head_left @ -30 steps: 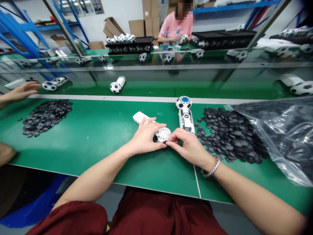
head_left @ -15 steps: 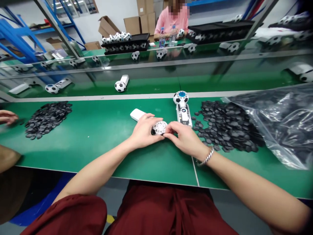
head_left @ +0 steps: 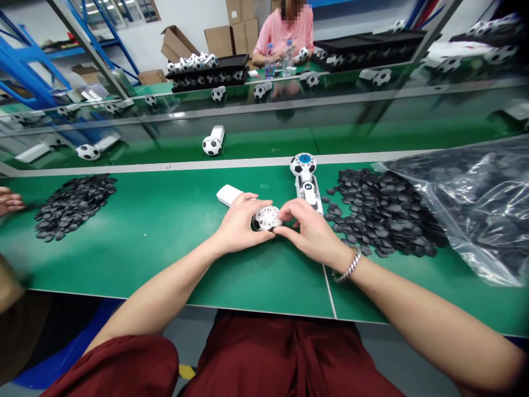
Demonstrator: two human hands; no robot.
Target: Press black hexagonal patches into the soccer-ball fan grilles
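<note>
My left hand grips a white hand-held fan lying on the green table; its round white grille faces up and its white handle sticks out to the far left. My right hand pinches the right edge of the fan's round head. Whether a small black piece is under my fingers I cannot tell. A second fan with a football-patterned head and an open handle lies just beyond my right hand.
A heap of small black pieces spills from a clear plastic bag at the right. Another black heap lies at the left, near a co-worker's hand. Football fans lie on the conveyor behind. A person in pink sits far across.
My hands and the white fan have stayed together, turning it slightly. The co-worker's hand at the left has drawn back towards the frame's edge. The view has shifted a little.
</note>
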